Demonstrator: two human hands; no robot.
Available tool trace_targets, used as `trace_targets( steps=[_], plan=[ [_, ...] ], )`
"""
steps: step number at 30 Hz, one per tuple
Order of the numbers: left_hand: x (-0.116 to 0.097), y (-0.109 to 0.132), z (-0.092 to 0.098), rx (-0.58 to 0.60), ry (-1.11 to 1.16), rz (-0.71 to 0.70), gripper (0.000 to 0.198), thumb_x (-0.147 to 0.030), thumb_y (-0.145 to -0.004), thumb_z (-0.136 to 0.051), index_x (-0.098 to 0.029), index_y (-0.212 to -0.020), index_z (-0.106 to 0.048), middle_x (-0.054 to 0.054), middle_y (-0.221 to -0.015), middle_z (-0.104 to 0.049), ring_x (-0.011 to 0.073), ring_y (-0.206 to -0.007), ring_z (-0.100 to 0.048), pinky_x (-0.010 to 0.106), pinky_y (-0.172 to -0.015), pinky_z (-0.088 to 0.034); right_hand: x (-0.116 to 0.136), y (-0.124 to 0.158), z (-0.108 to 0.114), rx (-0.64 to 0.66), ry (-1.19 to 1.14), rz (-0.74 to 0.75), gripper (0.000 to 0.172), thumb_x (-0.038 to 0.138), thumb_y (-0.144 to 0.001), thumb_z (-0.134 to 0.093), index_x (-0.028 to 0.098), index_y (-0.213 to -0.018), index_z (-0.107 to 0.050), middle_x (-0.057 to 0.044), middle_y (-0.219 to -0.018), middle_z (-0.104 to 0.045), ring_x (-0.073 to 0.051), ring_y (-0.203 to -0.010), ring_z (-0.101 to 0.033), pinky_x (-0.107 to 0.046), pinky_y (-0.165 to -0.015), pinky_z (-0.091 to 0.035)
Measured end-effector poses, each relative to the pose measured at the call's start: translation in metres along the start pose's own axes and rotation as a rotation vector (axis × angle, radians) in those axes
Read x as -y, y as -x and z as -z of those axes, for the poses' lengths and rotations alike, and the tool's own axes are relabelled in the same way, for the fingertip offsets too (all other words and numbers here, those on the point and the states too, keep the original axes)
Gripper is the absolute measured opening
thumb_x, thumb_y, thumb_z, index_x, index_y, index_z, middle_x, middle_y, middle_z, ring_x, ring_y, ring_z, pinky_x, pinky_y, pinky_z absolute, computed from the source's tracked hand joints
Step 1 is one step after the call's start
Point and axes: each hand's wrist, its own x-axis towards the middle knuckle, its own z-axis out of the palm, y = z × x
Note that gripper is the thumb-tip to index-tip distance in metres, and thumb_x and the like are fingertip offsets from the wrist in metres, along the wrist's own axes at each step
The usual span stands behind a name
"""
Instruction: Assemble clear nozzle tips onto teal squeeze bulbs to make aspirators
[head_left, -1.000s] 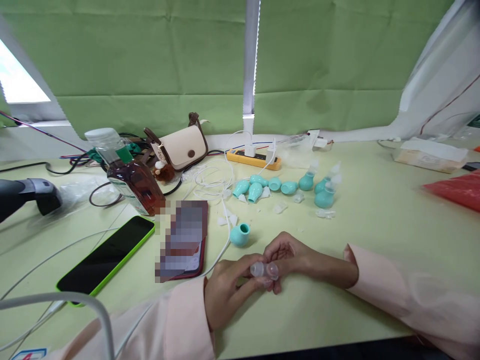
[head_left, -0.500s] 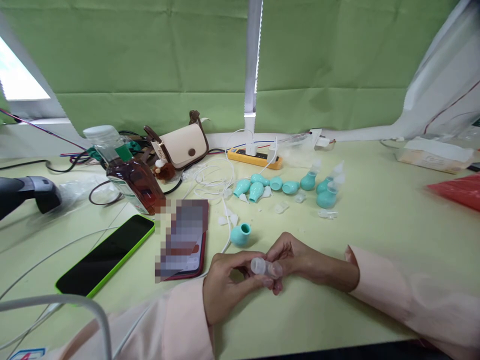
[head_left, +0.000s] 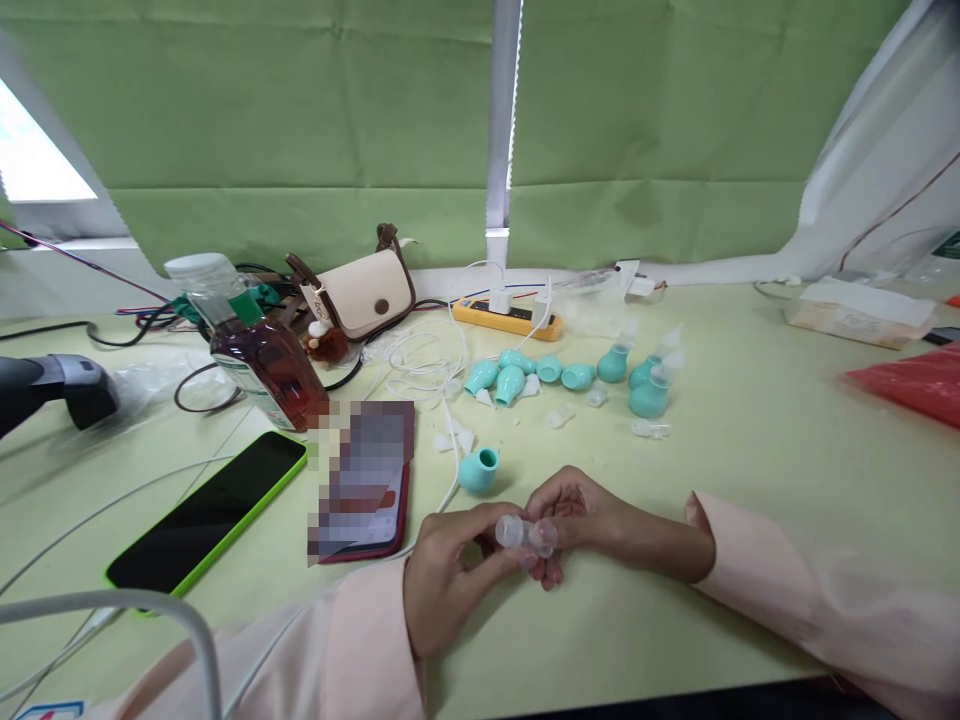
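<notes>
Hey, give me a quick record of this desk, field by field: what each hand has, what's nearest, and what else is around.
left hand: pinches one end of the clear plastic piece
right hand: grips the other end of the same piece
nearest item: single teal bulb, apart from the hands, opening tilted up
further back: row of teal bulbs, some with clear tips
left of hands: red-cased phone, green-cased phone, both lying flat
rear: bottle, beige purse, yellow power strip
surface: pale green table
</notes>
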Motion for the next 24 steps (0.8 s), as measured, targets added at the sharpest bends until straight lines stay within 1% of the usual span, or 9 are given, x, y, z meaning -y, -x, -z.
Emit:
trace_targets(
  steps=[4, 6, 8, 11, 13, 14, 17, 20, 24],
  plan=[
    [0.008, 0.003, -0.002, -0.167, -0.093, -0.024, 0.008, -0.023, -0.072, -0.056, -0.015, -0.075, -0.057, 0.0, -0.065, -0.06, 0.0104, -0.059, -0.052, 0.019, -0.056, -0.041, -0.002, -0.002, 0.008, -0.065, 0.063, 0.098, 0.034, 0.039, -0.071, -0.055, 0.009, -0.085, -0.063, -0.007, -0.069, -0.064, -0.011, -0.051, -0.058, -0.024, -0.05, -0.047],
    [0.01, 0.003, -0.002, -0.197, -0.11, -0.038, 0.008, -0.022, -0.071, -0.056, -0.015, -0.072, -0.054, 0.0, -0.066, -0.058, 0.0109, -0.06, -0.051, 0.02, -0.056, -0.042, 0.003, -0.002, 0.015, -0.168, 0.118, 0.174, 0.034, 0.039, -0.072, -0.054, 0.01, -0.086, -0.062, -0.007, -0.065, -0.064, -0.011, -0.047, -0.057, -0.024, -0.047, -0.046],
    [0.01, 0.003, -0.002, -0.188, -0.082, -0.047, 0.007, -0.02, -0.071, -0.056, -0.015, -0.071, -0.051, 0.001, -0.069, -0.058, 0.0116, -0.063, -0.053, 0.021, -0.059, -0.043, 0.011, -0.001, 0.023, -0.341, 0.245, 0.275, 0.027, 0.035, -0.07, -0.057, 0.011, -0.079, -0.063, -0.006, -0.062, -0.064, -0.011, -0.047, -0.056, -0.025, -0.048, -0.047],
    [0.011, 0.003, -0.004, -0.172, -0.016, -0.037, 0.009, -0.016, -0.068, -0.057, -0.016, -0.069, -0.048, 0.003, -0.075, -0.061, 0.0133, -0.071, -0.057, 0.022, -0.064, -0.045, 0.024, 0.001, 0.036, -0.664, 0.531, 0.433, 0.017, 0.03, -0.066, -0.062, 0.014, -0.073, -0.062, -0.006, -0.068, -0.063, -0.014, -0.059, -0.058, -0.028, -0.058, -0.05],
    [0.011, 0.003, -0.005, -0.172, 0.002, -0.028, 0.011, -0.014, -0.066, -0.058, -0.016, -0.067, -0.047, 0.003, -0.075, -0.062, 0.0137, -0.072, -0.058, 0.023, -0.064, -0.046, 0.029, 0.0, 0.046, -0.818, 0.736, 0.462, 0.017, 0.03, -0.065, -0.061, 0.016, -0.075, -0.062, -0.006, -0.074, -0.063, -0.015, -0.064, -0.058, -0.031, -0.065, -0.05],
    [0.011, 0.003, -0.006, -0.172, 0.004, -0.024, 0.012, -0.013, -0.066, -0.058, -0.016, -0.066, -0.047, 0.003, -0.074, -0.063, 0.0134, -0.071, -0.058, 0.023, -0.064, -0.046, 0.03, 0.0, 0.05, -0.863, 0.836, 0.457, 0.017, 0.03, -0.066, -0.06, 0.017, -0.077, -0.061, -0.005, -0.077, -0.063, -0.015, -0.064, -0.058, -0.033, -0.066, -0.05],
    [0.01, 0.003, -0.007, -0.173, -0.013, -0.017, 0.011, -0.011, -0.064, -0.057, -0.015, -0.068, -0.048, 0.002, -0.073, -0.063, 0.0119, -0.064, -0.058, 0.023, -0.061, -0.047, 0.028, -0.002, 0.061, -0.893, 1.155, 0.439, 0.022, 0.029, -0.067, -0.057, 0.017, -0.084, -0.061, -0.006, -0.087, -0.062, -0.016, -0.069, -0.058, -0.035, -0.067, -0.05],
    [0.01, 0.002, -0.007, -0.175, -0.035, -0.008, 0.011, -0.011, -0.063, -0.057, -0.015, -0.069, -0.05, 0.002, -0.07, -0.062, 0.0119, -0.062, -0.057, 0.023, -0.06, -0.048, 0.021, -0.004, 0.068, -0.858, 1.465, 0.411, 0.026, 0.029, -0.069, -0.054, 0.017, -0.091, -0.06, -0.008, -0.098, -0.059, -0.022, -0.089, -0.053, -0.039, -0.076, -0.046],
    [0.012, 0.001, -0.006, -0.164, -0.064, -0.004, 0.009, -0.014, -0.064, -0.058, -0.014, -0.07, -0.052, 0.002, -0.066, -0.061, 0.0118, -0.06, -0.056, 0.024, -0.06, -0.047, 0.012, -0.005, 0.073, -0.82, 1.697, 0.27, 0.031, 0.026, -0.07, -0.05, 0.016, -0.098, -0.059, -0.009, -0.106, -0.055, -0.026, -0.098, -0.047, -0.04, -0.08, -0.043]
  ],
)
